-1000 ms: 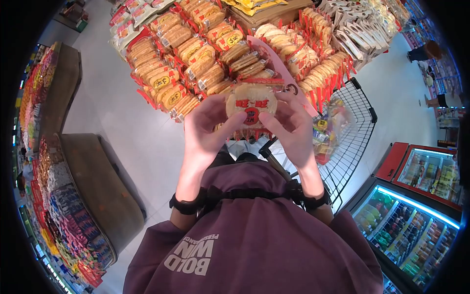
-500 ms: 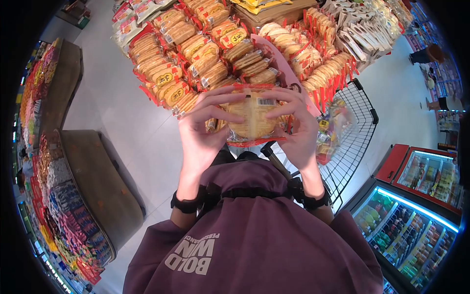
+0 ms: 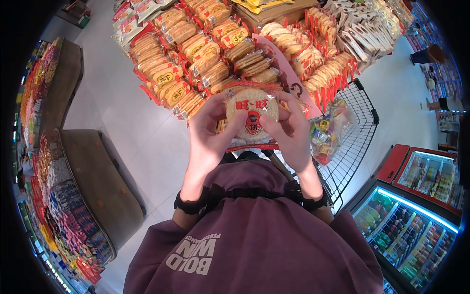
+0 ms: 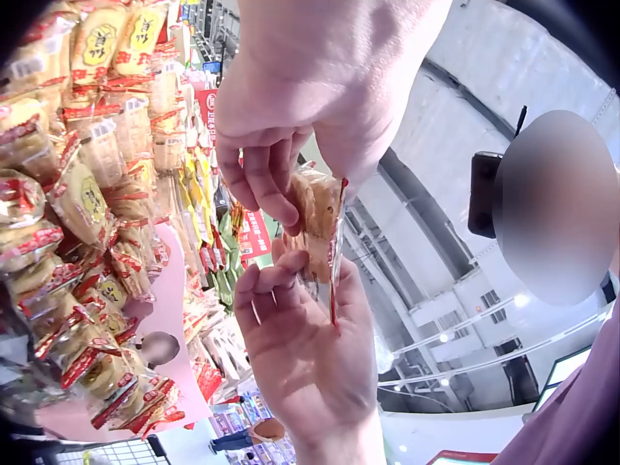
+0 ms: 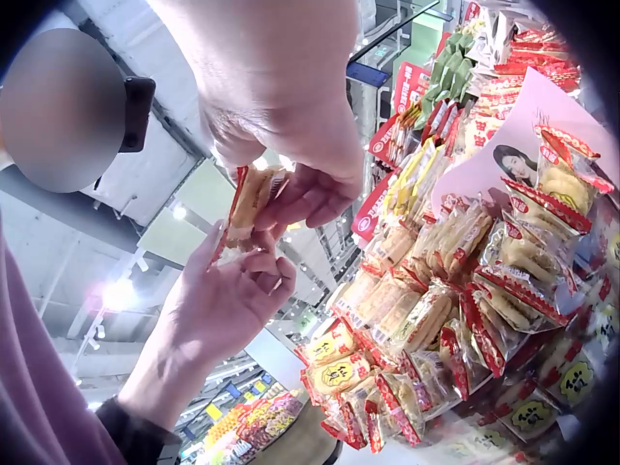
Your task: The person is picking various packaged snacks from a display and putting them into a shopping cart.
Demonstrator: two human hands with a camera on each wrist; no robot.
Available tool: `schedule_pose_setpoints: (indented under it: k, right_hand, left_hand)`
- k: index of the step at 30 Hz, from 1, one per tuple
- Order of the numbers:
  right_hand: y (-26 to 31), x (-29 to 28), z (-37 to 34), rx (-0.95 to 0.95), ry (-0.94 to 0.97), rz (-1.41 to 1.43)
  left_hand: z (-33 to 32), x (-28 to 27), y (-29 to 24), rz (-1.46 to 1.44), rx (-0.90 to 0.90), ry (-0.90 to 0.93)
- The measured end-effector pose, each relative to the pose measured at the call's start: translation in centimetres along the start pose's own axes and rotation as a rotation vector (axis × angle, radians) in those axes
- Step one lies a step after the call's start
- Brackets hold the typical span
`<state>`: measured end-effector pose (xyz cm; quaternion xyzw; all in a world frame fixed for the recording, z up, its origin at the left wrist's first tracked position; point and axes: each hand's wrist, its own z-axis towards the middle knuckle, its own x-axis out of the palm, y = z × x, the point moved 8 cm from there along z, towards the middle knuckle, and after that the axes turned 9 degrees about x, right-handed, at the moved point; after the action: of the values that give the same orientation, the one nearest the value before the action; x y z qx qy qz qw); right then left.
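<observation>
Shop floor (image 3: 152,161) below; 2 hands (image 3: 208,132) (image 3: 293,139) pinch cracker packet (image 3: 252,115), red-lettered front now showing, barcode side before.

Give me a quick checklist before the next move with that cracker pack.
1. Left hand grips the cracker pack: ok.
2. Right hand grips it too: ok.
3. Printed front with the red lettering faces the head camera: ok.
4. A hand free for another item: not ok, both hold the pack.
5. Wrapper sealed all round: cannot tell, fingers cover parts of the edges.
6. Pack clear of the shopping cart: ok, held up to its left in the head view.
</observation>
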<state>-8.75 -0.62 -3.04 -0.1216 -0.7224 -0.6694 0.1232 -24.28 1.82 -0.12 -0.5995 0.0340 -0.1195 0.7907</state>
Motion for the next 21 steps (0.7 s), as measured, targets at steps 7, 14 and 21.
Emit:
schedule_pose_setpoints:
  k: [7, 14, 21]
  right_hand:
    - [4.1, -0.4, -1.2, -0.637, -0.232, -0.771]
    - [1.9, 1.4, -0.7, -0.289, -0.054, -0.463]
    - [0.5, 0.8, -0.6, 0.015, 0.044, -0.108]
  left_hand:
    - [0.3, -1.2, 0.1, 0.184, 0.026, -0.102]
    - [0.4, -0.2, -1.6, 0.266, 0.217, -0.028]
    - [0.4, 0.8, -3.7, 0.746, 0.48, 0.043]
